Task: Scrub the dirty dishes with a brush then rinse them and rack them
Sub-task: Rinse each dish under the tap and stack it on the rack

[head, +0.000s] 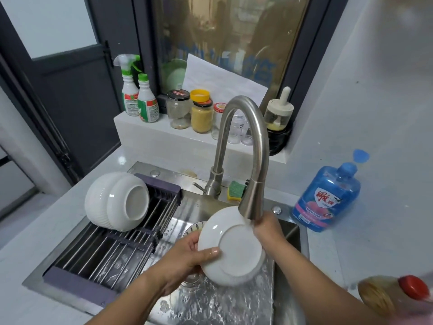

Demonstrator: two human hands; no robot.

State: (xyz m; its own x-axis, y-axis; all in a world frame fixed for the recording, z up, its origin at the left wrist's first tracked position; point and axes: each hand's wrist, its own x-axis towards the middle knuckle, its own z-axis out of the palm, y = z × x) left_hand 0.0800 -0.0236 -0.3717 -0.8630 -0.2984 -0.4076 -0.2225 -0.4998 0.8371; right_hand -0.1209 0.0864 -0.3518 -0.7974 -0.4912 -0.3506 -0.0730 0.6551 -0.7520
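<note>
Nearest us, our left forearm (140,292) reaches over the sink (288,254). At 9 o'clock the rack (112,252) carries upturned white bowls (117,200). Our left hand (187,256) has its grip clamped on the plate (234,249) at the 8 o'clock rim, thumb across the underside. The plate sits tilted under the running faucet (253,202). Our right hand (267,231) meets the rim at 2 o'clock; its fingers are hidden, so we cannot tell its grip. We judge this the rinse: turn the plate so water sweeps both faces, then let it drip before racking.
</note>
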